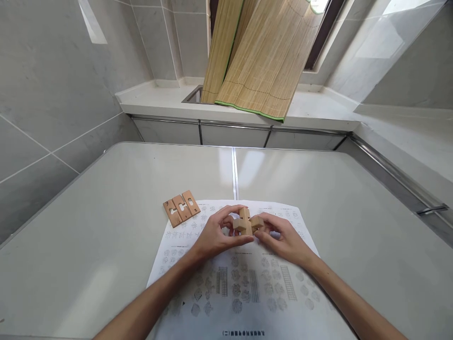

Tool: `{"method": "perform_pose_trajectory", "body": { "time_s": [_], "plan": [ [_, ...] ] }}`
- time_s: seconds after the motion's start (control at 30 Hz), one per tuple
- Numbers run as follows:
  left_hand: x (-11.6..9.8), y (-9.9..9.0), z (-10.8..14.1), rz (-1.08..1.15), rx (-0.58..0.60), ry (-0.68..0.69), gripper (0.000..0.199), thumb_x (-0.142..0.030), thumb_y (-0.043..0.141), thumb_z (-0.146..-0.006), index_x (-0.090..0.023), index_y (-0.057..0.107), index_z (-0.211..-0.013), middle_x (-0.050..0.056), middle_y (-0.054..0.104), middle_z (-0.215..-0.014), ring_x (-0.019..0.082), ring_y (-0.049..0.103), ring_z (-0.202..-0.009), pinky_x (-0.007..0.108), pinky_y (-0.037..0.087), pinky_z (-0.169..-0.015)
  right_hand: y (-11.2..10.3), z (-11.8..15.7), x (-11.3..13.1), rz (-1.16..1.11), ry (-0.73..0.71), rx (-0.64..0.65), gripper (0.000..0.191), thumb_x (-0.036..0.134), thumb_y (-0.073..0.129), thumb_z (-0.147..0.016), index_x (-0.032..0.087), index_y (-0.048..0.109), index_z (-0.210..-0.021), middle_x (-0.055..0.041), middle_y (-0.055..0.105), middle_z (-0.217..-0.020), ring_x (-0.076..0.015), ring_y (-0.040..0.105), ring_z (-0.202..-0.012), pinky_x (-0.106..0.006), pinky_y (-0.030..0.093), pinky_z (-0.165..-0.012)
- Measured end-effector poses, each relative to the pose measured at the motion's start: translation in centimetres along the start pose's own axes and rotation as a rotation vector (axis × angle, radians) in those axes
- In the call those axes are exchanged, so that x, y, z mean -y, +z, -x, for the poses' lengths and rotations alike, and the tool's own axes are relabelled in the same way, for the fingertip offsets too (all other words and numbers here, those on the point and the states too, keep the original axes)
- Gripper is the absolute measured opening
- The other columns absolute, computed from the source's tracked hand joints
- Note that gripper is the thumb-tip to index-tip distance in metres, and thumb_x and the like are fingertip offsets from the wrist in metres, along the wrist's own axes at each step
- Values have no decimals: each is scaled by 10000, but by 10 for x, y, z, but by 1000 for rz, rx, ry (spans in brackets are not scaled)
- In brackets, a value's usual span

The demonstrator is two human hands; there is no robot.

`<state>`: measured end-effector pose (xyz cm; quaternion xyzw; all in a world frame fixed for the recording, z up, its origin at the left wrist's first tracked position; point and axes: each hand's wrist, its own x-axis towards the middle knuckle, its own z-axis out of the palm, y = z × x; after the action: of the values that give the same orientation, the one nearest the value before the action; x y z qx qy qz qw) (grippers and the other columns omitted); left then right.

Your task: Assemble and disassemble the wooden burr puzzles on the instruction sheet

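Observation:
A light wooden block assembly [246,223] of crossed, interlocking bars is held above a printed sheet [247,278] near the middle of the view. My left hand [226,229] grips it from the left, thumb at its lower end and a finger at its upper end. On the right side, my right hand [279,236] pinches the bar that sticks out that way. Left of my hands, three flat wooden pieces [181,208] with cut-out slots and small marks lie side by side, partly over the sheet's upper left edge.
The pale table [106,226] has a seam [235,174] running away from me. Beyond it, bamboo mats [262,61] hang over a white counter [159,101] beside a sink edge. A metal rail [396,174] runs along the right.

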<state>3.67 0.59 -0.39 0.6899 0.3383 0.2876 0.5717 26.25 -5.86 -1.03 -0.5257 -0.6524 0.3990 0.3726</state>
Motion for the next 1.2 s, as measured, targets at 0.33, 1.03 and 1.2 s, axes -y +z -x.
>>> {"method": "perform_pose_trajectory", "body": {
  "time_s": [0.33, 1.03, 1.2],
  "plan": [
    [-3, 1, 0, 18, -66, -58, 744, -486, 933, -704, -227, 668, -1349, 64, 702, -1115, 167, 672, -788, 281, 547, -673, 1, 0, -8, 53, -61, -178, 227, 457, 662, -997, 234, 700, -1016, -10, 650, -771, -175, 556, -645, -328, 488, -684],
    [-2, 0, 0, 169, -123, -120, 736, -504, 893, -777, -222, 591, -1386, 122, 687, -1355, 232, 738, -998, 350, 613, -871, 6, -3, -22, 335, -104, -208, 104, 369, 619, -1027, 273, 644, -1059, -77, 703, -1137, -271, 658, -1012, -391, 556, -778],
    [-1, 2, 1, -80, -51, -38, 691, -521, 889, -758, -230, 636, -1331, 58, 724, -1120, 140, 624, -730, 265, 530, -638, 6, -2, -24, 369, -159, -201, 71, 333, 628, -1024, 276, 640, -1064, -75, 696, -1165, -280, 653, -1116, -439, 556, -942]
  ]
}}
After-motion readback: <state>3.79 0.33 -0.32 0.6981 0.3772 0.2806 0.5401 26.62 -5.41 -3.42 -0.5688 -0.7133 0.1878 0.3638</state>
